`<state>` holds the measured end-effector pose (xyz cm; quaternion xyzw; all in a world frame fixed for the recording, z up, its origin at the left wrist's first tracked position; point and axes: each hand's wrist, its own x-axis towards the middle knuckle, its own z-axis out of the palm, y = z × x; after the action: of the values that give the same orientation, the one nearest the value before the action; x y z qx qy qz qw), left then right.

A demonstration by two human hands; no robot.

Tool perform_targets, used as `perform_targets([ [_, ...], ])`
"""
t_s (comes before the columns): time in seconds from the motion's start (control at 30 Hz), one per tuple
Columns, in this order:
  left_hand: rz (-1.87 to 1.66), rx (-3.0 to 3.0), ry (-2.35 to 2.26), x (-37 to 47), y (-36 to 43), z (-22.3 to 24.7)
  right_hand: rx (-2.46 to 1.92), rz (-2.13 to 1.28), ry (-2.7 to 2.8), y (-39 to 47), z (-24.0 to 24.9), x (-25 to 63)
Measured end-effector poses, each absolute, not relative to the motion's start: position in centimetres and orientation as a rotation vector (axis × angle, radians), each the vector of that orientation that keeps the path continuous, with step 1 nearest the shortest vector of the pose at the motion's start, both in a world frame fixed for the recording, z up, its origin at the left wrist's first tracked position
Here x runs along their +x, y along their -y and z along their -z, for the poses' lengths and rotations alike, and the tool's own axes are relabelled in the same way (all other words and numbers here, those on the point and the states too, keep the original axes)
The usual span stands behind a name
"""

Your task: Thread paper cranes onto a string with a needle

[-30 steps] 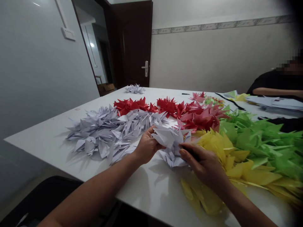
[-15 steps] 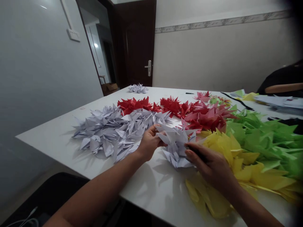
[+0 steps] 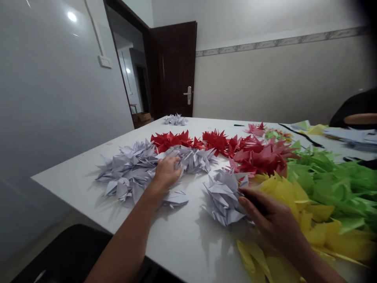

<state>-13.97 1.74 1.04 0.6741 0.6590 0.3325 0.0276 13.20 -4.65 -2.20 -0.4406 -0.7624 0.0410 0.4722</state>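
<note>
My left hand (image 3: 167, 171) reaches into the pile of white folded paper pieces (image 3: 129, 169), its fingers bent over the pieces; whether it grips one is hidden. My right hand (image 3: 269, 214) is closed, thumb and fingers pinching the edge of a cluster of white folded paper (image 3: 224, 196) above the table. Red folded paper (image 3: 171, 140) lies behind the white pile. Pink paper pieces (image 3: 259, 155) are beyond my right hand, and yellow ones (image 3: 282, 192) lie beside and under it.
Green folded paper (image 3: 326, 173) covers the table's right side. A small white paper cluster (image 3: 176, 120) sits at the far end of the white table (image 3: 114, 142). Paper sheets (image 3: 350, 135) and a person's dark sleeve (image 3: 359, 106) show at the far right.
My left hand has left the white cluster and moved left onto the white pile. My right hand still holds the cluster. The view has tilted slightly upward.
</note>
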Motion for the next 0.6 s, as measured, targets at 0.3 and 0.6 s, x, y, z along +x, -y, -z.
perform_targets([
  [0.3, -0.699, 2.041, -2.291, -14.5, -1.9, -0.5, -1.089, -0.143, 1.870, 5.0, 1.7, 13.0],
  [0.6, -1.775, 1.696, -1.252, -10.6, -0.9, 0.1, -1.085, -0.171, 1.863, 5.2, 1.6, 13.0],
])
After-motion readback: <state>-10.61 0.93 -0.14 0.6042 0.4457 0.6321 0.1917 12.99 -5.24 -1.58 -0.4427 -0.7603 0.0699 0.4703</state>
